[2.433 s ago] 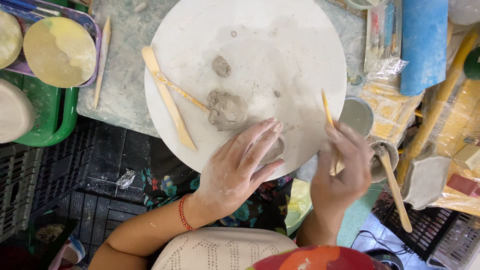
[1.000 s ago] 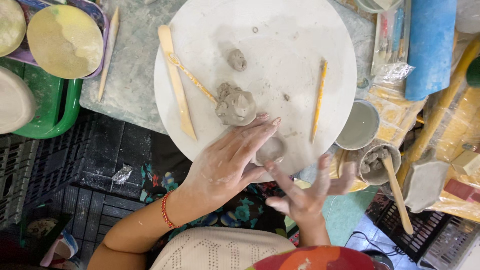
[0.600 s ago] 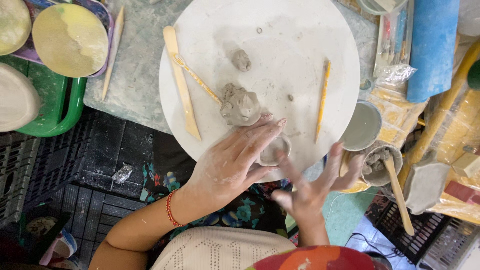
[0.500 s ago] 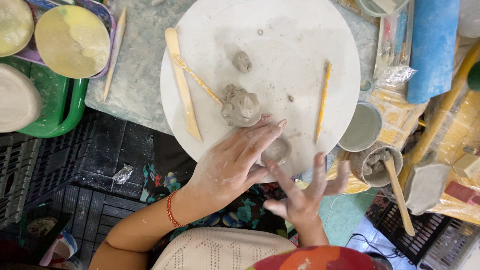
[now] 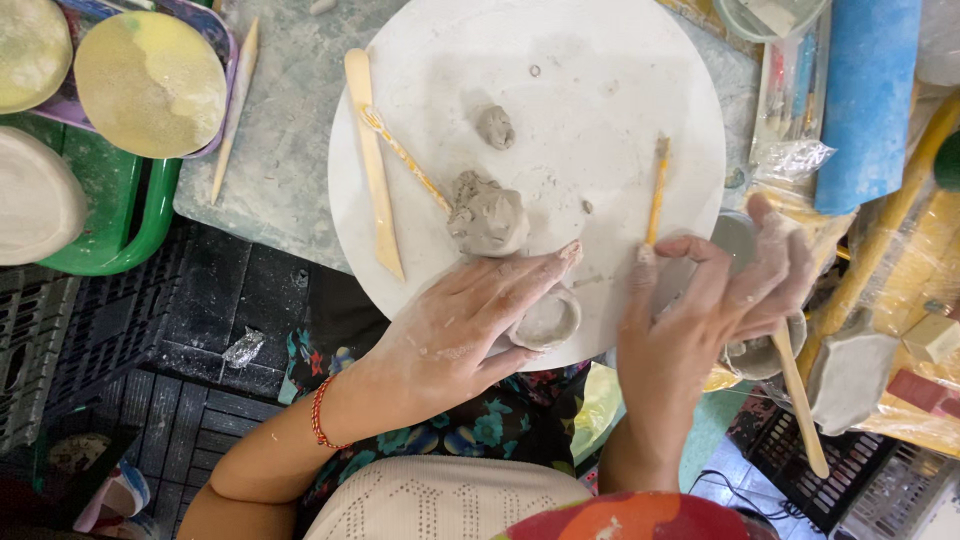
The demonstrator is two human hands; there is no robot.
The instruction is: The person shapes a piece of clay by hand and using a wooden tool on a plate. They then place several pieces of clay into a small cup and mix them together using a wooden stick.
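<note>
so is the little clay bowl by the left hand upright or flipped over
Upright: the small clay bowl sits on the white round board with its hollow facing up, the left hand against its side.

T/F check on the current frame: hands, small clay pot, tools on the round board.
1. The left hand touches the small clay pot. True.
2. The right hand grips the thin yellow stick. False: its fingers are spread and the stick lies on the round white board.
3. The clay lump sits on the board. True.
4. The flat wooden tool lies off the board. False: it lies on the board's left part.
</note>
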